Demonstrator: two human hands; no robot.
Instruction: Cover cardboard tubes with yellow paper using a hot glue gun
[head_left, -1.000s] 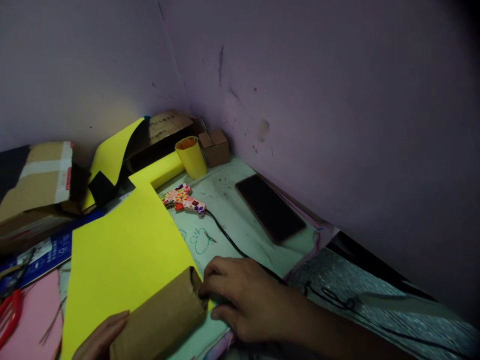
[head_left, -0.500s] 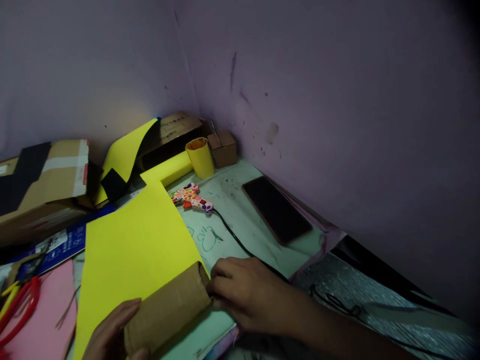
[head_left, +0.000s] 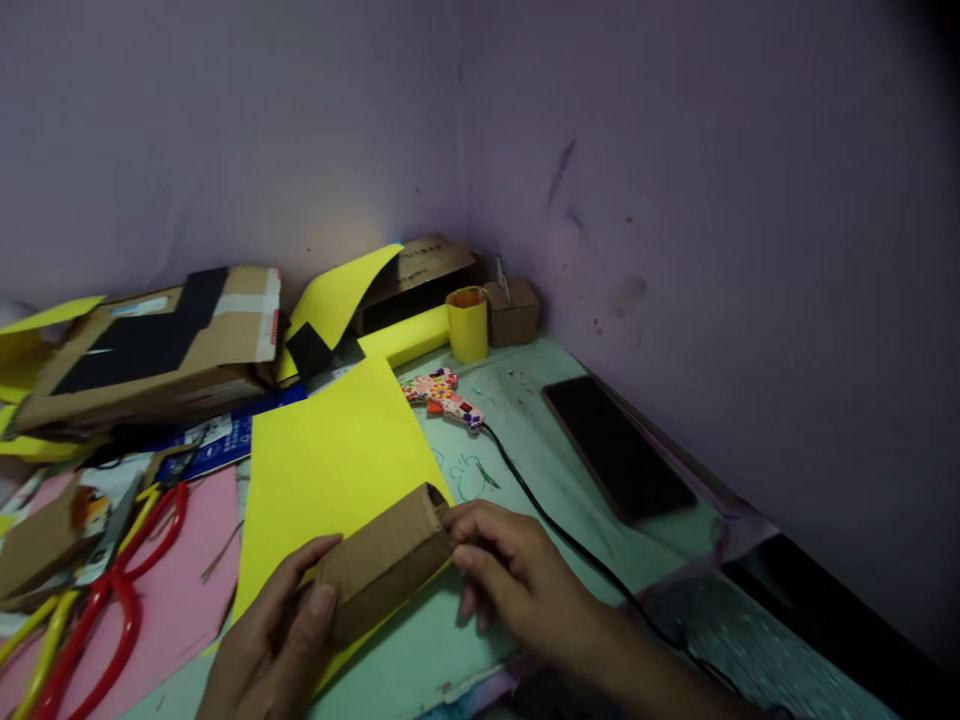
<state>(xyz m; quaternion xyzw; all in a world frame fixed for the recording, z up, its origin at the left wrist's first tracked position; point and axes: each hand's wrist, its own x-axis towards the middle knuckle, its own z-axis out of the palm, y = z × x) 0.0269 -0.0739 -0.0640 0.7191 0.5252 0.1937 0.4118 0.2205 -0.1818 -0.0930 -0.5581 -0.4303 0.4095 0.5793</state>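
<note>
A brown cardboard tube (head_left: 382,560) lies on a yellow paper sheet (head_left: 330,460) near the table's front edge. My left hand (head_left: 281,625) wraps round the tube's near left end, thumb on top. My right hand (head_left: 510,580) pinches the tube's right end with curled fingers, its palm over the table. The paper's lower corner is hidden under the tube and my left hand.
A patterned glue gun (head_left: 442,393) with a black cord (head_left: 555,525) lies behind the paper. A dark phone (head_left: 619,448) is by the right wall. A yellow cup (head_left: 467,324), small box (head_left: 512,309), cardboard boxes (head_left: 150,345) stand behind. Red and yellow scissors (head_left: 112,580) lie on pink paper at left.
The view swung left, showing more of the left table. My left hand came further up round the tube's end. My right hand stays at its right end.
</note>
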